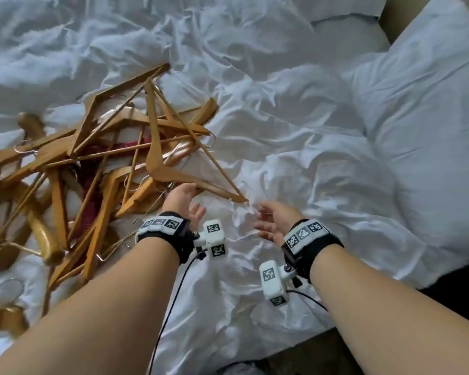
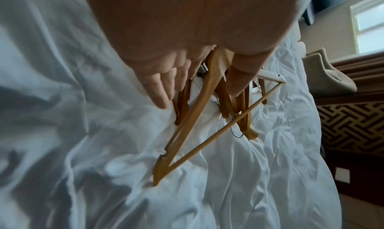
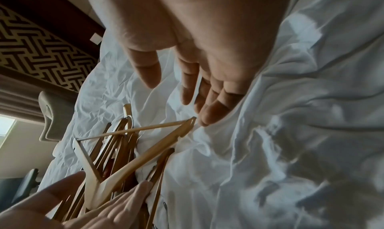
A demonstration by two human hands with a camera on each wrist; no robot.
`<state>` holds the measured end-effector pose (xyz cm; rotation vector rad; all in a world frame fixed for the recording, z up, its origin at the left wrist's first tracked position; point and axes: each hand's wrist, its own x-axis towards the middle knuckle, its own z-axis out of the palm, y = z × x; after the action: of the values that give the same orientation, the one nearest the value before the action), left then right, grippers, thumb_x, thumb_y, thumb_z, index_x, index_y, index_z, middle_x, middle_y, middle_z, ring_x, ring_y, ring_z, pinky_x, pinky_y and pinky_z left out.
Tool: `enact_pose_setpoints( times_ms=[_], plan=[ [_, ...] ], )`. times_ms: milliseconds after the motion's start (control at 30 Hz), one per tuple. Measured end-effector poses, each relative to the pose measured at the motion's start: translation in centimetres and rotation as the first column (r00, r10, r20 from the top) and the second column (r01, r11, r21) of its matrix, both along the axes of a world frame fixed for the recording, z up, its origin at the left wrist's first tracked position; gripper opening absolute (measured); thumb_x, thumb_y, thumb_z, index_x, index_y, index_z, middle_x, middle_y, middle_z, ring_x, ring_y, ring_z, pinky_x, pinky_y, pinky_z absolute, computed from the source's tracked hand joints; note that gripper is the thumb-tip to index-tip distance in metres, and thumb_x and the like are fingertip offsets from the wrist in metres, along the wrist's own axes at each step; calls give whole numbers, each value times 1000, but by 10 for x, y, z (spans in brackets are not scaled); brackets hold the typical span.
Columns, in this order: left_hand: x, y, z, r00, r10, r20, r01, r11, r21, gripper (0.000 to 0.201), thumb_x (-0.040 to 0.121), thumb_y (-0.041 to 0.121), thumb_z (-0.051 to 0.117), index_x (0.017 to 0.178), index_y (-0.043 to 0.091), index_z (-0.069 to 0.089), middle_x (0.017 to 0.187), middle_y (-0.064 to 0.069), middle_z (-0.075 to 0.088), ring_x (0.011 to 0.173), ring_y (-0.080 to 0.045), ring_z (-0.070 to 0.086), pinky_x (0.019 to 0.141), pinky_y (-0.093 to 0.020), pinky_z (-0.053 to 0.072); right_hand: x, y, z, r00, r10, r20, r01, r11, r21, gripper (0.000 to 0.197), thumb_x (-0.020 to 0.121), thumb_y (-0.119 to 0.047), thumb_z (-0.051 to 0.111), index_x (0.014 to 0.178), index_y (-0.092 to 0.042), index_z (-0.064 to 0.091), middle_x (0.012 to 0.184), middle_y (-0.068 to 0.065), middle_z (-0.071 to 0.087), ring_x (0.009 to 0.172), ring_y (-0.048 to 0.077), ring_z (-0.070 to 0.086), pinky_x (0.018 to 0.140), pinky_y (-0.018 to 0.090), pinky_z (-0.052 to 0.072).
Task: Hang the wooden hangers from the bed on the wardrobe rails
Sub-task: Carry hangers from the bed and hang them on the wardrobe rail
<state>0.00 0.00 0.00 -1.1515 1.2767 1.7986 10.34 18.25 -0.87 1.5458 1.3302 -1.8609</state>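
Several wooden hangers lie in a tangled pile [image 1: 92, 158] on the left of the rumpled white bed [image 1: 295, 131]. The nearest hanger [image 1: 173, 175] lies on top, with one arm end pointing right. My left hand [image 1: 186, 197] is open at its middle; in the left wrist view the thumb and straight fingers [image 2: 162, 101] stand on either side of the hanger [image 2: 186, 117] without closing. My right hand [image 1: 268, 220] hovers open and empty over the sheet. In the right wrist view its fingertips [image 3: 204, 119] are just beside the hanger's arm end [image 3: 192, 120].
Two white pillows [image 1: 417, 104] fill the right side of the bed. A dark red item [image 1: 92, 180] lies under the pile. The bed's near edge [image 1: 295, 347] runs below my forearms. A beige chair [image 2: 328, 78] and a window [image 2: 369, 23] stand beyond the bed.
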Motion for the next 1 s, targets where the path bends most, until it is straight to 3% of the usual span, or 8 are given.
enact_pose_setpoints(
  times_ms=[200, 267, 367, 433, 500, 567, 667, 1000],
  plan=[
    [-21, 27, -9, 994, 109, 5, -109, 992, 61, 50, 96, 23, 60, 143, 12, 45, 153, -6, 45, 146, -26, 35, 120, -41, 28, 15, 27, -9, 999, -54, -4, 54, 998, -43, 18, 92, -29, 60, 86, -12, 61, 84, 3, 58, 66, 21, 61, 52, 27, 45],
    [-24, 31, -5, 994, 106, -8, -105, 992, 76, 44, 93, 28, 65, 131, 7, 53, 140, -7, 54, 142, -25, 40, 116, -40, 33, 15, 34, -9, 998, -63, 3, 63, 997, -38, 18, 93, -28, 59, 86, -12, 62, 84, 4, 59, 68, 22, 62, 52, 27, 45],
    [-30, 33, -2, 995, 99, -19, -98, 994, 50, 63, 89, 34, 69, 144, 12, 47, 130, -9, 59, 136, -25, 49, 109, -42, 44, 14, 38, -10, 998, -60, -4, 59, 997, -39, 17, 91, -27, 61, 89, -10, 64, 87, 6, 62, 69, 24, 64, 52, 27, 47],
    [-32, 34, -5, 994, 106, 1, -106, 993, 55, 66, 85, 35, 72, 144, 16, 49, 100, -7, 66, 121, -16, 62, 95, -36, 54, 14, 39, -14, 999, -52, -9, 52, 998, -46, 18, 91, -25, 61, 91, -8, 65, 87, 7, 63, 69, 24, 65, 53, 28, 48],
    [-34, 35, -13, 994, 108, 14, -108, 992, 68, 66, 86, 40, 71, 141, 9, 51, 115, -10, 67, 117, -22, 63, 93, -38, 54, 17, 40, -17, 999, -41, -12, 41, 998, -46, 18, 91, -25, 61, 92, -7, 65, 87, 7, 64, 69, 24, 65, 55, 30, 48],
    [-35, 39, -20, 990, 138, 21, -139, 987, 83, 74, 89, 45, 68, 147, 8, 42, 142, -12, 55, 131, -29, 54, 107, -42, 45, 19, 41, -22, 1000, -21, -10, 20, 999, -44, 18, 91, -25, 62, 94, -7, 66, 88, 7, 65, 68, 24, 66, 56, 30, 48],
    [-40, 46, -21, 974, 224, -20, -220, 969, 111, 81, 94, 47, 61, 158, 21, 21, 157, -10, 38, 144, -33, 38, 118, -49, 33, 15, 44, -26, 1000, -4, -6, 4, 998, -56, 15, 92, -24, 61, 92, -9, 64, 87, 6, 64, 66, 22, 65, 56, 30, 48],
    [-79, 32, -24, 955, 275, -114, -250, 949, 193, 67, 95, 43, 58, 152, 15, 38, 154, -10, 44, 147, -32, 33, 120, -49, 27, -42, 50, -27, 998, -6, -64, 1, 997, -73, 17, 95, -29, 56, 92, -13, 60, 92, 7, 61, 67, 21, 64, 57, 29, 46]
  ],
)
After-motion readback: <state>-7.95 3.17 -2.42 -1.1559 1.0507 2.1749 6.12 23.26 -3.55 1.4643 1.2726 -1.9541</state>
